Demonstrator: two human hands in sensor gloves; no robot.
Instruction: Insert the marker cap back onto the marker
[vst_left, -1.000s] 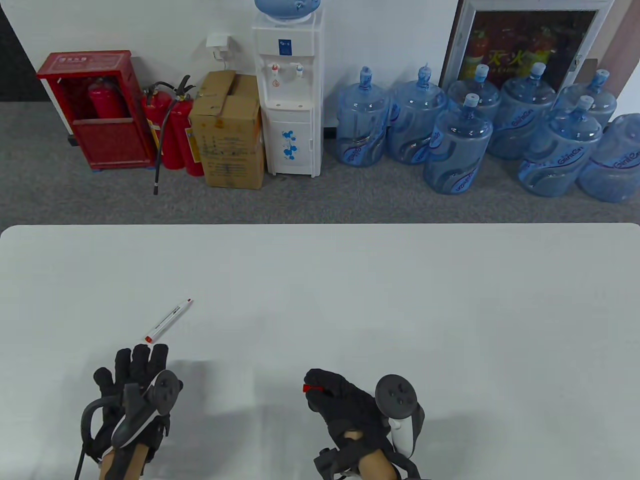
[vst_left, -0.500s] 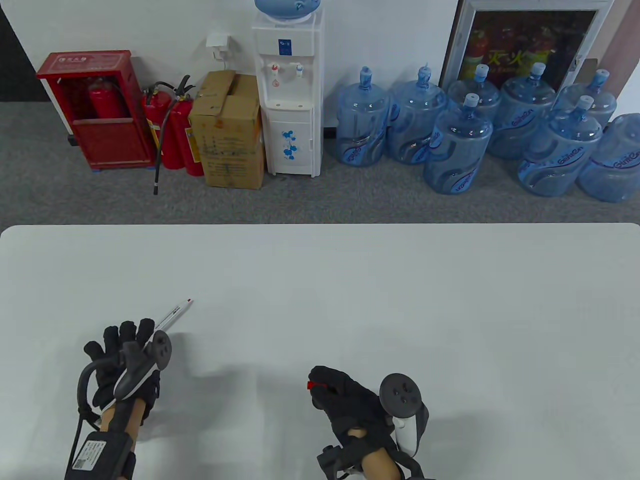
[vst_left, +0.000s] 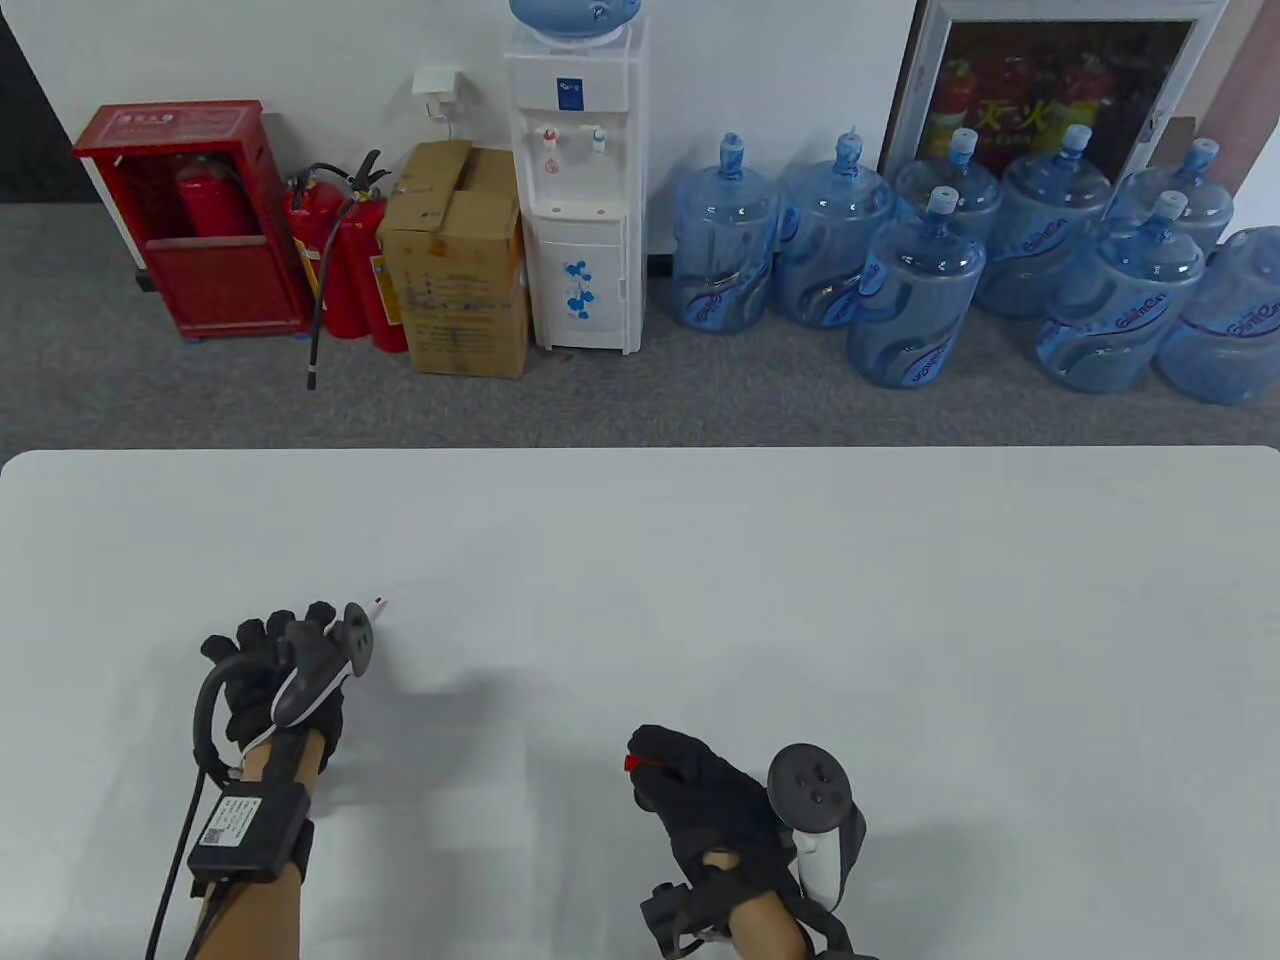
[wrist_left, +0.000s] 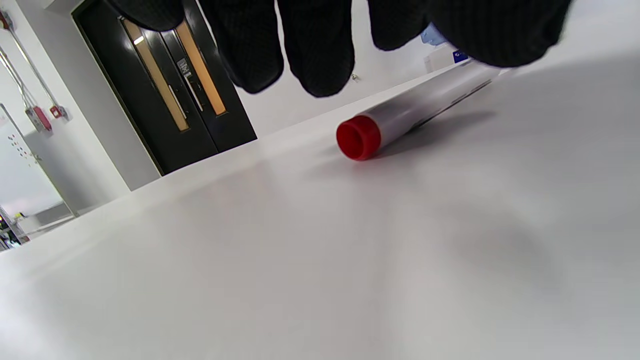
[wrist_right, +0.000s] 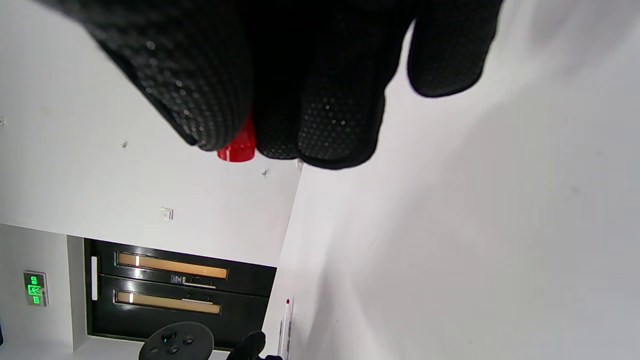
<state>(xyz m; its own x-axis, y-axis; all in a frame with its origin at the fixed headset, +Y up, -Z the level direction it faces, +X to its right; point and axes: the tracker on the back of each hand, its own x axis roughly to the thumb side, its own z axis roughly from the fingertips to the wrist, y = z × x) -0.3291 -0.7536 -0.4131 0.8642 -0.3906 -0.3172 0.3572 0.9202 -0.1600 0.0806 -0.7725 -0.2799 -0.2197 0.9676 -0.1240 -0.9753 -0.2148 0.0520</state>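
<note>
Two gloved hands work over the table (vst_left: 760, 560). Left hand (vst_left: 285, 665), fingers spread, hangs over the marker (wrist_left: 415, 107) lying flat, not gripping it. Right hand (vst_left: 705, 790) pinches the red cap (vst_left: 633, 764), well apart.

Bare table (vst_left: 760, 580) fills the middle and right of the frame. Only the marker (wrist_left: 420, 107) lies at lower left, under the left hand (vst_left: 290, 665); open surface separates it from the right hand (vst_left: 715, 800) at bottom centre.
</note>
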